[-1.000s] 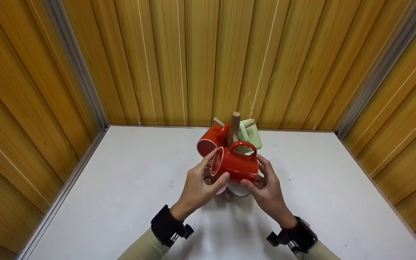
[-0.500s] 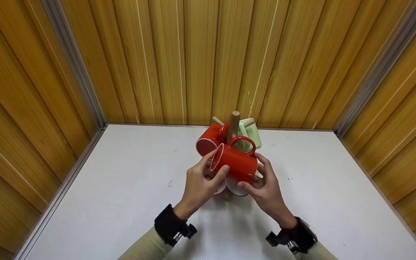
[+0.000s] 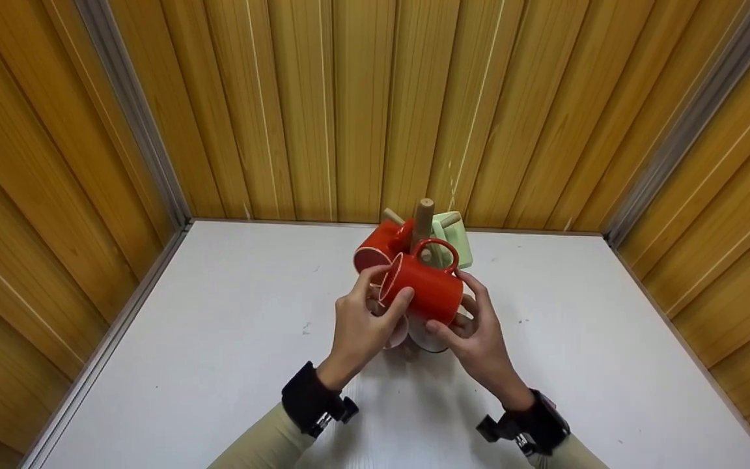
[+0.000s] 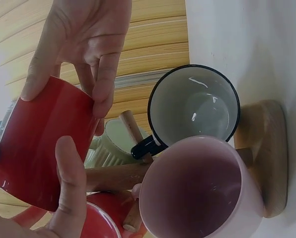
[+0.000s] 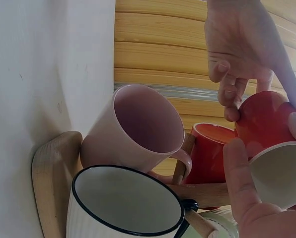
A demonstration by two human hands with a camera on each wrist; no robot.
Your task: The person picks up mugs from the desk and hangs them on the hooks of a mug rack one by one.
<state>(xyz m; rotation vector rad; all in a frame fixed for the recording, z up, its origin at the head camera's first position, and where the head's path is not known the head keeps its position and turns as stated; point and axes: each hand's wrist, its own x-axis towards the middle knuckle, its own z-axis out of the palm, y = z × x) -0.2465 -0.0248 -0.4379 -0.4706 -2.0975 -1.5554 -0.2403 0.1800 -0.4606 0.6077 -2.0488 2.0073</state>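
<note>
Both hands hold a red mug (image 3: 428, 286) on its side, handle up, in front of a wooden mug tree (image 3: 423, 221). My left hand (image 3: 363, 329) grips the rim end, its thumb along the mug's near side. At the other end, my right hand (image 3: 482, 335) pinches the mug between thumb and fingers. In the head view, a peg tip shows inside the handle's loop. Below the held mug hang a pink mug (image 4: 250, 191) and a white mug with a dark rim (image 5: 125, 198), both partly hidden in the head view.
Another red mug (image 3: 375, 246) hangs on the tree's left side, and a pale green mug (image 3: 458, 242) hangs at the back right. The tree's wooden base (image 4: 274, 158) rests on a white table (image 3: 251, 293). Wood-look panels (image 3: 355, 111) stand behind and at the sides.
Both hands have moved the red mug slightly up and toward the tree's post. Its handle has come over the front peg in the head view. The other mugs stay put.
</note>
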